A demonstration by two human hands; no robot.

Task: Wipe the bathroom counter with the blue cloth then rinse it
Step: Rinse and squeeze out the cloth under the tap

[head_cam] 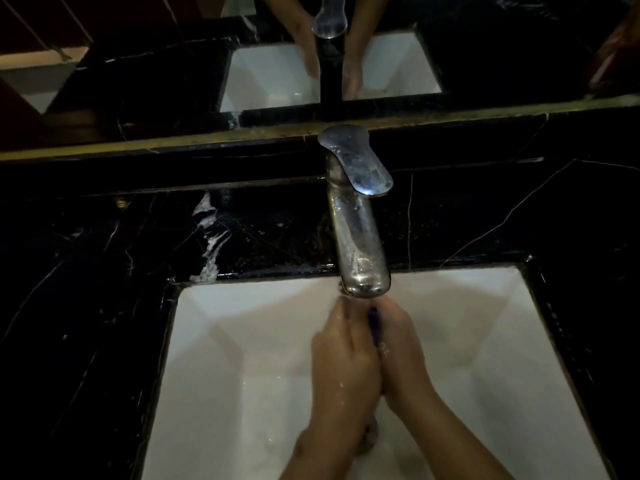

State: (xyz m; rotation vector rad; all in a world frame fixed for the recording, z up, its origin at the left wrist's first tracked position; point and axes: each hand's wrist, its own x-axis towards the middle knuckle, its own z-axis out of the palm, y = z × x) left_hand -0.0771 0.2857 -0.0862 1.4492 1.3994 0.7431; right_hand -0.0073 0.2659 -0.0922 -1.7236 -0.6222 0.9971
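Observation:
Both hands are pressed together over the white square sink (pixel 214 375), directly under the chrome faucet's (pixel 360 233) spout. Between the palms of my left hand (pixel 341 368) and my right hand (pixel 401 358), only a thin dark-blue strip of the blue cloth (pixel 373 323) shows; the rest is hidden. Both hands look wet, with water glistening on them. The black marble counter (pixel 104 271) surrounds the sink and carries white soapy streaks (pixel 211 244) left of the faucet.
A mirror (pixel 485 46) runs along the back wall above a brass-coloured strip and reflects the sink, faucet and arms. The faucet lever (pixel 360 161) points toward me. The sink drain (pixel 370 431) lies partly hidden under my wrists.

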